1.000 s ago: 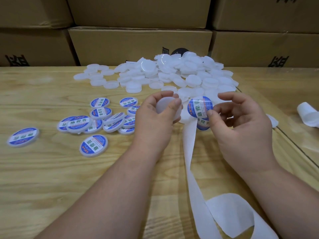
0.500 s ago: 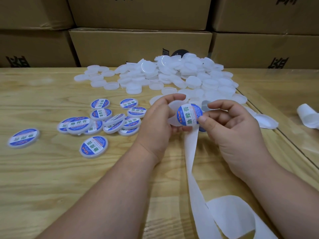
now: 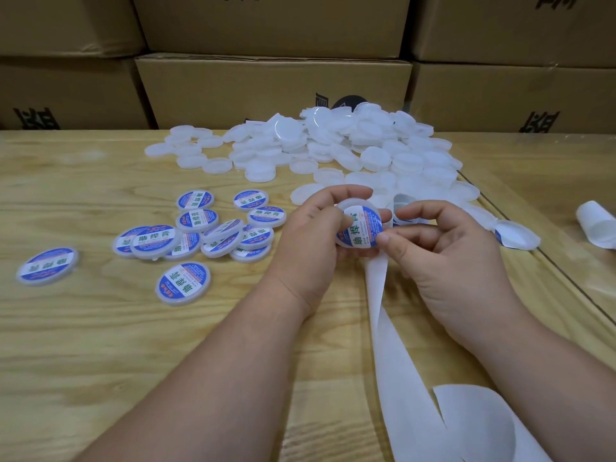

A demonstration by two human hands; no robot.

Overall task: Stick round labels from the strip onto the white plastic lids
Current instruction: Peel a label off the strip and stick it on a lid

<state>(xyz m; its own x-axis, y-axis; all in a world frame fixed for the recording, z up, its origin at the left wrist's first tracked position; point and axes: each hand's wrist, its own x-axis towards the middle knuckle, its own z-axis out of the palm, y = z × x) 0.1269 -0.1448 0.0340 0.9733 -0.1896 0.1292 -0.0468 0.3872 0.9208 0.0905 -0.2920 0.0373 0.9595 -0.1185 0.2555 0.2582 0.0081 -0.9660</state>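
White round plastic lid (image 3: 358, 228), just before the unlabelled lid heap (image 3: 333, 145), was gripped by left hand (image 3: 310, 241); right hand (image 3: 443, 258) thumb pressed its blue label; smoothing seemed next.

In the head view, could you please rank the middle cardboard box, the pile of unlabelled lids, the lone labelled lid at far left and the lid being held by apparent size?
1. middle cardboard box
2. pile of unlabelled lids
3. lone labelled lid and held lid: these look alike, and nearness differs, so no ranking.
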